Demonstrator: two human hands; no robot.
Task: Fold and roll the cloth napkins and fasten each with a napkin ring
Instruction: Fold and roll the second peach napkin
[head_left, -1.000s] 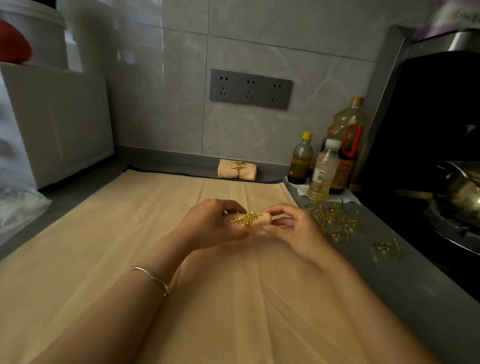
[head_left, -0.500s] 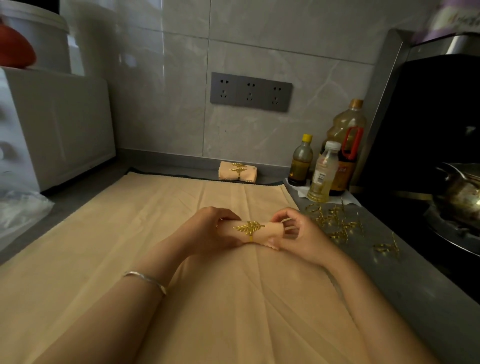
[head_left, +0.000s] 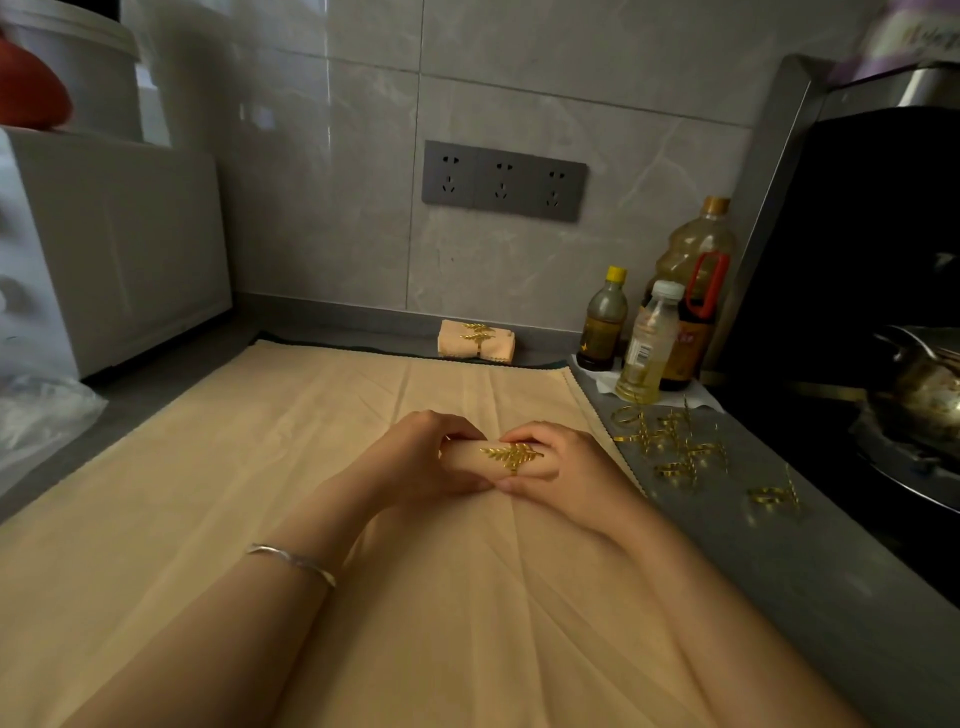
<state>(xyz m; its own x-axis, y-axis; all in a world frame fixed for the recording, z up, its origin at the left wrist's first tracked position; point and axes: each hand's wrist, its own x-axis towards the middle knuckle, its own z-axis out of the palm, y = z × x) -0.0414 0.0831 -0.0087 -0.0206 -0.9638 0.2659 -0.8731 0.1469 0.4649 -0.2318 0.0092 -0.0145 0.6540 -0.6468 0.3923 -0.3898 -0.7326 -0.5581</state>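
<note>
Now, left edge: a white box-shaped appliance (head_left: 114, 249) stands well apart from the action and is no hindrance.
Work surface: a wide tan cloth sheet (head_left: 208, 493) lies creased over the counter; whether the roll rests on it or hangs just above, I cannot tell.
Left hand: the left hand (head_left: 421, 462), a thin silver bangle (head_left: 291, 561) on its wrist, is curled round the left end of the roll, fingers over the top, thumb underneath.
Napkin: the rolled peach cloth napkin (head_left: 467, 460) is right in the middle of the scene, lying crosswise between both hands, only a short stretch showing.
Done pile: a small bundle of ringed peach napkins (head_left: 475, 340) sits far off against the wall, so this is not the first.
Ring: the gold leaf-shaped metal napkin ring (head_left: 511, 456) is round the roll, leaf facing up, a touch right of the visible middle.
Right hand: the right hand (head_left: 566, 467) clamps the right end, its thumb tip nearly meeting the other thumb under the roll.
Technique: looks like the centring step. Best to squeeze the roll tight with one hand and nudge the ring with the other, so the layers don't bunch or unwind. Get the leaf dead centre and on top.
Spares: loose gold rings (head_left: 670, 441) lie scattered on the bare grey countertop (head_left: 779, 561), just right of the cloth edge.
Far right: a cluster of oil and sauce bottles (head_left: 649, 343) stands by the wall, out of the way.
</note>
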